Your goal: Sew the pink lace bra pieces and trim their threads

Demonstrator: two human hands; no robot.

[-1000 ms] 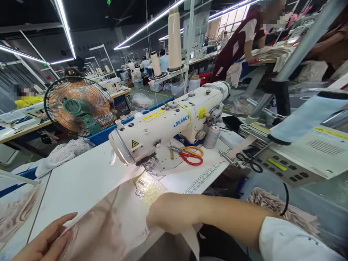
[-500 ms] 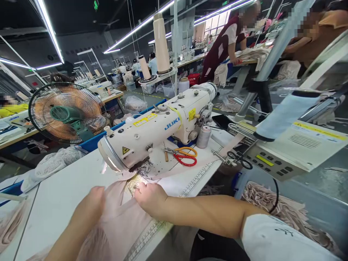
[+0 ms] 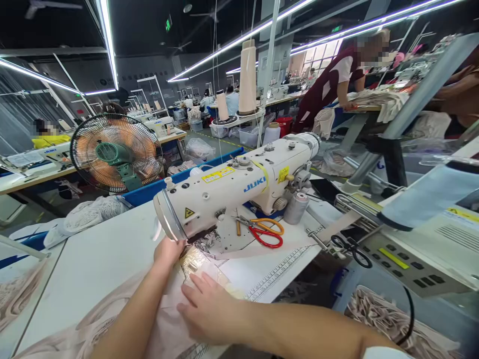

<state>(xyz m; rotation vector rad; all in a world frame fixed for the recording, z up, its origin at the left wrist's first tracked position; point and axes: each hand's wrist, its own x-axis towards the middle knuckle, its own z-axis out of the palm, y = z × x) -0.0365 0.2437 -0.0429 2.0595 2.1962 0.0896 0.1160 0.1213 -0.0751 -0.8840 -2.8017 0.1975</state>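
Pale pink fabric (image 3: 174, 321) lies across the near part of the sewing table and runs up to the needle area of a white JUKI sewing machine (image 3: 224, 187). My left hand (image 3: 168, 255) is closed on the fabric's edge at the left of the machine head, fingertips close to the presser foot. Lower down, my right hand (image 3: 213, 306) rests on the fabric with its fingers spread. The needle itself is hidden under the machine head. Behind the cloth, scissors with red and orange handles (image 3: 266, 233) lie on the machine bed.
A grey thread spool (image 3: 297, 208) stands beside the machine. Printed ruler tape (image 3: 279, 271) runs along the table's front edge. At right are a control box (image 3: 407, 259), small black scissors (image 3: 352, 249) and a bin of fabric pieces (image 3: 377, 309). A fan (image 3: 116, 152) stands behind left.
My left hand has moved up and right to the fabric edge by the machine head. My right hand has come down towards me, its fingers going from pinched to spread. The view has shifted.
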